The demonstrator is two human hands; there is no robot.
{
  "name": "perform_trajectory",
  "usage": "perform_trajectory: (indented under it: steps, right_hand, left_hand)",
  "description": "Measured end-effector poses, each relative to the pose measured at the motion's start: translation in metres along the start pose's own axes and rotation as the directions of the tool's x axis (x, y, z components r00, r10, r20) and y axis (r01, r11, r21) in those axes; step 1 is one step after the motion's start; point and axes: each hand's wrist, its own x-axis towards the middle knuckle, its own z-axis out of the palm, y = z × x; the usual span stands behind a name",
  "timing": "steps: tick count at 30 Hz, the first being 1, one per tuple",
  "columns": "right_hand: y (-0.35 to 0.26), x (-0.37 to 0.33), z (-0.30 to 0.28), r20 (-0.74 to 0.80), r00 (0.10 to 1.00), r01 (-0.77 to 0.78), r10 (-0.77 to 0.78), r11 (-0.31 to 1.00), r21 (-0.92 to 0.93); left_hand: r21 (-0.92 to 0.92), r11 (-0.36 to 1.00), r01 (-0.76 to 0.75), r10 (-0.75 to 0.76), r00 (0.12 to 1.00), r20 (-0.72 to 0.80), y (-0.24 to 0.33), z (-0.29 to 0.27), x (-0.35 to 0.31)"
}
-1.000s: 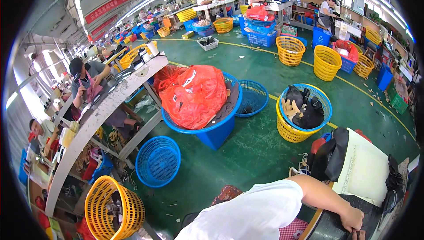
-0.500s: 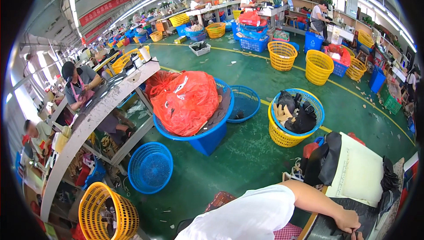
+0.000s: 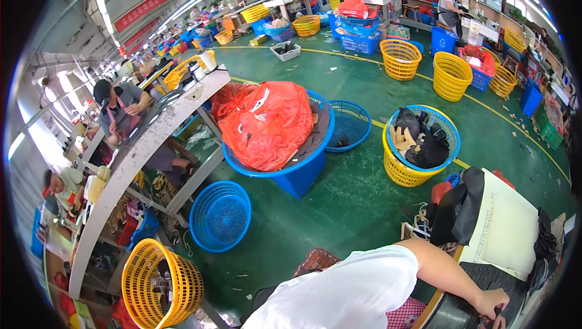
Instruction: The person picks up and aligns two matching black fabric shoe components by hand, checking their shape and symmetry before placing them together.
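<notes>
My left hand [image 3: 492,301] is at the lower right, its bare arm reaching over from a white sleeve. Its fingers are curled around a small dark piece, mostly hidden by them, just above a worn black work surface [image 3: 470,280] with a wooden edge. Close against it, at the picture's lower rim, a little of my right hand [image 3: 499,322] shows; its fingers are mostly cut off. Behind the hands lies a cream padded slab [image 3: 509,226]. Black sheet material [image 3: 459,208] drapes beside the slab, and more black pieces [image 3: 545,238] lie at its far right side.
A yellow basket with a blue one inside [image 3: 418,168] holds black and tan pieces. A blue tub [image 3: 303,174] bears a red plastic bag [image 3: 267,126]. Blue [image 3: 220,217] and yellow [image 3: 162,286] baskets stand left, near a long curved bench [image 3: 121,189] where people sit.
The whole view has shifted, so the baskets and bench appear farther right and mostly higher. My left hand remains curled at the work surface, and a small dark piece now shows at its fingers.
</notes>
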Motion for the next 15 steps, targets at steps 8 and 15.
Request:
perform_trajectory:
  steps: [8, 15]
  right_hand:
    - [0.026, 0.001, -0.009, 0.244, 0.966, -0.145, 0.089, 0.964, 0.221]
    - [-0.022, -0.031, 0.006, 0.34, 0.941, -0.072, 0.004, 0.98, 0.188]
  left_hand:
    - [0.56, 0.2, -0.804, 0.275, 0.595, 0.755, 0.063, -0.017, -0.029]
    - [0.524, 0.382, -0.761, 0.368, 0.645, 0.669, 0.098, -0.042, -0.053]
